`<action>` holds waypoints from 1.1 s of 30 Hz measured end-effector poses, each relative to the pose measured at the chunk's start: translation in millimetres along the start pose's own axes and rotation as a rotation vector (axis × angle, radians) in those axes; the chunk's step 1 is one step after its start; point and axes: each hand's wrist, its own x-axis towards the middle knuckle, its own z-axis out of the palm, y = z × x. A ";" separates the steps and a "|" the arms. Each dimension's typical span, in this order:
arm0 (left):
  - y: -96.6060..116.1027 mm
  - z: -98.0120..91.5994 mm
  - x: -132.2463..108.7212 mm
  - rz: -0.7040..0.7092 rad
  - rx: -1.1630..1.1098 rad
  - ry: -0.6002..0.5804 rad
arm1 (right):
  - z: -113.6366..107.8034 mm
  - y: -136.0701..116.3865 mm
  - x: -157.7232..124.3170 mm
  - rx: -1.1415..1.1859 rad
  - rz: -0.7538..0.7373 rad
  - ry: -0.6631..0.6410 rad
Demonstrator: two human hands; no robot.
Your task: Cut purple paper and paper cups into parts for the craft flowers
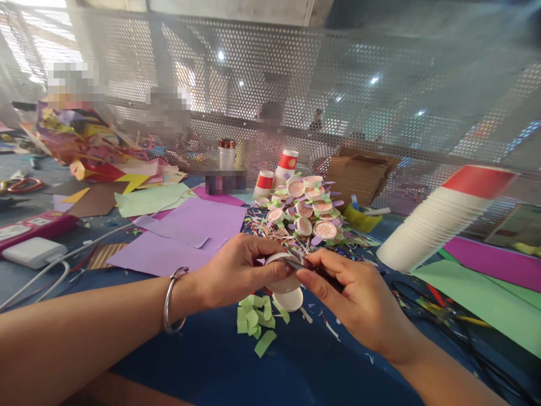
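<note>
My left hand (249, 265) pinches a white round paper cup base (276, 259) by its edge. Fingers closed, my right hand (350, 293) grips what look like small scissors (295, 261), their grey blades against the rim of that base; the handle is mostly hidden in my palm. Just below my hands, another white round cup base (288, 299) lies on the blue table. Beside it sit small cut pieces of light green paper (256, 316). Behind my hands rises a pile of cut cup bases (304, 208) with red print, with green and purple paper bits on them.
A tall tilted stack of paper cups (439, 220) stands at the right, near green paper sheets (486, 299) and black cables (456, 332). Purple paper sheets (203, 225), a white charger (34, 252) and a power strip (38, 225) lie left. A perforated metal screen (270, 73) stands behind.
</note>
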 end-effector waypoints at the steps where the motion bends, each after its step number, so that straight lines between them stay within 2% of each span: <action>1: 0.2 -0.1 -0.3 0.006 0.005 -0.002 | 0.0 -0.2 -0.2 -0.003 -0.012 0.012; 10: 9.4 -2.0 -0.5 -0.070 -0.056 -0.076 | -1.4 -1.5 -1.1 -0.055 -0.086 0.024; 17: 6.0 -1.3 2.3 -0.141 -0.169 -0.073 | -1.9 -1.9 -0.7 -0.082 -0.070 0.037; 27: 10.8 -5.1 1.8 -0.100 -0.021 -0.106 | -3.3 -1.9 -1.4 -0.081 -0.039 0.005; 33: 10.2 -6.6 2.7 -0.134 -0.085 -0.128 | -4.3 -1.3 1.4 0.004 0.005 -0.069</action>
